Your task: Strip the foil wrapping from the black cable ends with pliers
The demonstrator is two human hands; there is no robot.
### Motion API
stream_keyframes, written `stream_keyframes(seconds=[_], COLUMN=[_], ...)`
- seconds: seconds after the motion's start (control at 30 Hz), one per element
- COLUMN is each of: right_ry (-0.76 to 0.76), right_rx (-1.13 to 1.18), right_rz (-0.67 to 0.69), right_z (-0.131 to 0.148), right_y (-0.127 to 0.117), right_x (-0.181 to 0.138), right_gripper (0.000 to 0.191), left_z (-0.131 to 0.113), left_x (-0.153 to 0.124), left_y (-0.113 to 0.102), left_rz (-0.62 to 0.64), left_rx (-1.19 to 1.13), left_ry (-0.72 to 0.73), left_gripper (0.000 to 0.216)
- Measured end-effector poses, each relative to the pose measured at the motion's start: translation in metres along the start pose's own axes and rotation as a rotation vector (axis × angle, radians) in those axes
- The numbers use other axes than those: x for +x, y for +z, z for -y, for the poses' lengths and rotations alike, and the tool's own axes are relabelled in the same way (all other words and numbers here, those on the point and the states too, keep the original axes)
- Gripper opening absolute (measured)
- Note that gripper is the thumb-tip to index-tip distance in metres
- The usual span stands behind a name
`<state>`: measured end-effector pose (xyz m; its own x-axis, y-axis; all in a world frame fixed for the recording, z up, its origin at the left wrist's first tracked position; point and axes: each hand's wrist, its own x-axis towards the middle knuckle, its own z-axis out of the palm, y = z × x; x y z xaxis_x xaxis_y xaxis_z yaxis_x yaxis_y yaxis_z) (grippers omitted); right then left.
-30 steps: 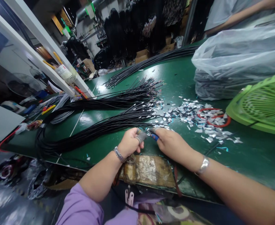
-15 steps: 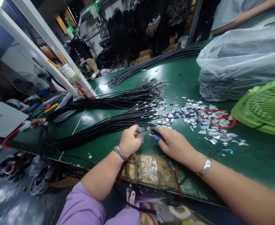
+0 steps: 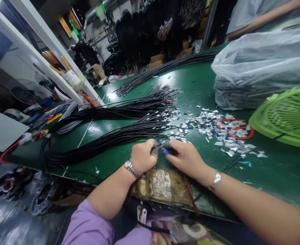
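My left hand (image 3: 143,156), its fingertips wrapped in grey tape, pinches the end of a thin black cable (image 3: 160,146) at the near edge of the bench. Fingertip to fingertip with it is my right hand (image 3: 187,158), closed, with blue tape on one finger and grey tape on another. Something dark lies under the right fingers, too hidden to name. Just beyond both hands is a bundle of black cables (image 3: 109,139) with short white ends. Past it lies a second black bundle (image 3: 119,111) with stripped, reddish wire ends.
Scraps of silver foil (image 3: 206,124) litter the green bench (image 3: 129,160) around a red ring (image 3: 250,134). On the right are a green fan (image 3: 282,119) and a clear plastic bag (image 3: 241,71). A wooden block (image 3: 170,185) sits at the front edge. Another person's arm (image 3: 264,22) shows behind.
My hands have drawn closer together, the right one moving left and the left one tilting inward. The fingertips now nearly meet over the cable end.
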<state>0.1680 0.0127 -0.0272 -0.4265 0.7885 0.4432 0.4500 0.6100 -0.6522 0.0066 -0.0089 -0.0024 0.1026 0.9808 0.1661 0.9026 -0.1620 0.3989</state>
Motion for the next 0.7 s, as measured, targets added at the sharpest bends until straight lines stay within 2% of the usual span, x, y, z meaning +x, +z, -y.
stream_keyframes(seconds=[0.1, 0.2, 0.27, 0.37, 0.53, 0.7], right_ry=[-0.184, -0.096, -0.031, -0.099, -0.245, -0.212], right_rx=[-0.127, -0.207, -0.274, -0.308, -0.267, -0.273], right_rz=[0.067, 0.057, 0.01, -0.029, -0.062, -0.052], right_z=[0.004, -0.001, -0.008, -0.016, -0.02, -0.021], right_y=[-0.003, -0.006, -0.005, 0.0, 0.009, 0.009], right_x=[-0.004, -0.004, -0.003, -0.003, -0.004, -0.001], right_gripper=[0.01, 0.009, 0.016, 0.024, 0.029, 0.031], left_z=[0.001, 0.002, 0.002, 0.002, -0.001, -0.003], left_x=[0.003, 0.008, 0.01, 0.012, 0.011, 0.009], left_y=[0.0, 0.0, 0.0, -0.001, -0.002, -0.001], left_rz=[0.033, 0.118, 0.153, 0.153, 0.171, 0.201], left_rx=[-0.164, -0.553, -0.77, -0.948, -0.986, -0.844], left_ry=[-0.067, -0.261, -0.379, -0.426, -0.42, -0.399], left_gripper=[0.006, 0.019, 0.026, 0.033, 0.036, 0.033])
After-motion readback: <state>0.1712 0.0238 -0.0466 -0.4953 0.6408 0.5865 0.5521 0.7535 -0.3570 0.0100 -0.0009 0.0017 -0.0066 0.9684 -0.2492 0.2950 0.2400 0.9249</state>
